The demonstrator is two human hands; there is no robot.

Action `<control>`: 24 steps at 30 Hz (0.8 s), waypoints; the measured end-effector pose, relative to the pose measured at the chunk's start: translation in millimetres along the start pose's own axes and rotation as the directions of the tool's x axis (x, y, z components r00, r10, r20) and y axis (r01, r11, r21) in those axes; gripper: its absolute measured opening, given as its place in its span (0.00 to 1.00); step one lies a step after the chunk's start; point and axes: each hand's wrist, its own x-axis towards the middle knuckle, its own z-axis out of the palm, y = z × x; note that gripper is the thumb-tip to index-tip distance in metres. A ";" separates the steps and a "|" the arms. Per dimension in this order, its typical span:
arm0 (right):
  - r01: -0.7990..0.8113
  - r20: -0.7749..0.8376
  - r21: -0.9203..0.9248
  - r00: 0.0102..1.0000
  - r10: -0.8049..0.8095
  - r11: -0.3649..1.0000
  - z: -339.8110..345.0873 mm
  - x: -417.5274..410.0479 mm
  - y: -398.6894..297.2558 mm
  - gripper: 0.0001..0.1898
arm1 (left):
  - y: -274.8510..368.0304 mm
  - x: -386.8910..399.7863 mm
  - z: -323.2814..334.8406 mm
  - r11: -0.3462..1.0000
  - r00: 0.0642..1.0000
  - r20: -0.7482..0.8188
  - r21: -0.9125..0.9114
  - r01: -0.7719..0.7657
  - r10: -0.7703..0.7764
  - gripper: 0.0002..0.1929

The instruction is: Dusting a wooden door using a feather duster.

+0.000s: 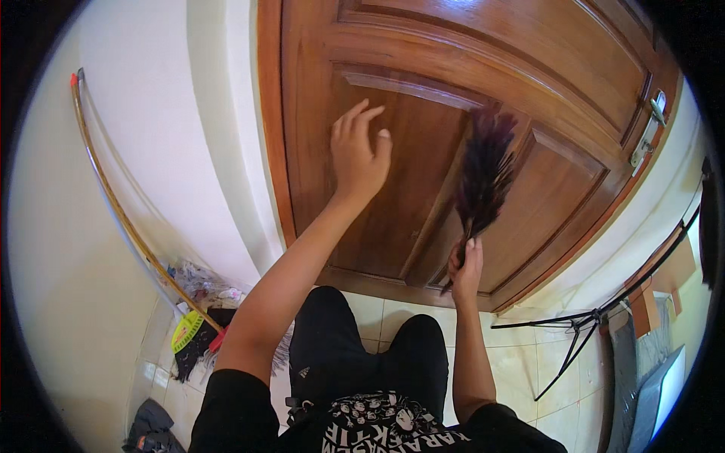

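A dark feather duster (486, 170) points upward in my right hand (468, 270), which grips it near the base of the feathers. Its plumes lie over the lower panels of a brown wooden door (433, 226); whether they touch the wood I cannot tell. To the left, my left hand (361, 150) is raised before the lower left panel with nothing in it, its fingers apart and slightly curled. On the door's right edge sits a metal lever handle (657, 110) on a long plate.
At left, a broom with green head (187, 331) and a red-headed mop (218, 338) lean against the wall, near plastic bags (195, 280). A black tripod stand (595, 317) spreads its legs at right beside cardboard (643, 311). Dark cloth (152, 422) lies lower left on floor tiles (512, 368).
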 end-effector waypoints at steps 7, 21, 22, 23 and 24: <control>0.397 -0.154 -0.392 0.861 -0.485 0.830 14.2 68.9 11.6 0.09 | -4.8 25.4 80.0 0.808 0.864 0.129 0.309 -0.502 0.487 0.25; 0.170 -0.190 -0.694 0.894 -0.405 0.700 22.3 52.8 73.3 0.08 | -21.8 21.2 100.2 0.759 0.857 0.119 0.414 -0.502 0.502 0.26; 0.187 -0.181 -0.689 0.891 -0.416 0.700 28.0 58.0 61.8 0.08 | -22.2 21.1 99.0 0.758 0.858 0.121 0.419 -0.500 0.500 0.27; 0.206 -0.171 -0.684 0.887 -0.428 0.700 32.2 64.2 51.3 0.09 | -22.1 20.9 98.2 0.759 0.858 0.124 0.418 -0.500 0.498 0.27; 0.194 -0.174 -0.690 0.891 -0.420 0.697 34.7 71.4 44.0 0.09 | -22.3 21.1 97.6 0.756 0.858 0.121 0.423 -0.500 0.500 0.27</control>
